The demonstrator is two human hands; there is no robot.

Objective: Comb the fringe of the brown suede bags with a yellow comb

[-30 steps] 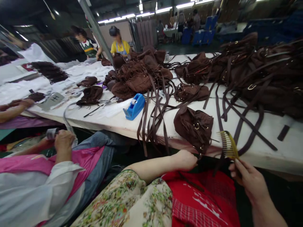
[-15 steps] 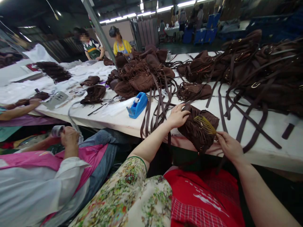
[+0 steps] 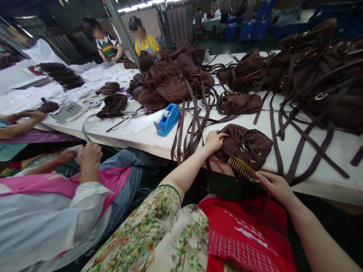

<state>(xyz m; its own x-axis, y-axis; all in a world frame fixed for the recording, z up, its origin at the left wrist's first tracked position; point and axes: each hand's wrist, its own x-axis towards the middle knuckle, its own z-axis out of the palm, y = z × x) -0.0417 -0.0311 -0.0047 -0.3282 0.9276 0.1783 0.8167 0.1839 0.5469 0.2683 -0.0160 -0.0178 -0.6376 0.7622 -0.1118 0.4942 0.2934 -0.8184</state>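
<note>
A small dark brown fringed bag (image 3: 229, 138) with gold-coloured rings lies at the table's front edge. My left hand (image 3: 214, 142) grips its left side, fingers closed on the leather. In my right hand (image 3: 272, 186) is a yellowish comb (image 3: 241, 168), pinched at its right end. The comb lies across the lower front of the bag, teeth showing along its upper side; whether they touch the fringe I cannot tell. Part of the bag's lower side is hidden behind the comb.
Left of the bag are a blue tape dispenser (image 3: 168, 120) and hanging brown straps (image 3: 195, 124). Brown bags are heaped behind (image 3: 172, 81) and to the right (image 3: 320, 87). A co-worker in a pink apron (image 3: 113, 177) sits close on my left; others work across the white table (image 3: 136, 141).
The comb has moved down from the bag's middle to its lower edge, and the fringe there now shows less. My left hand still holds the bag. The whole view has shifted slightly.
</note>
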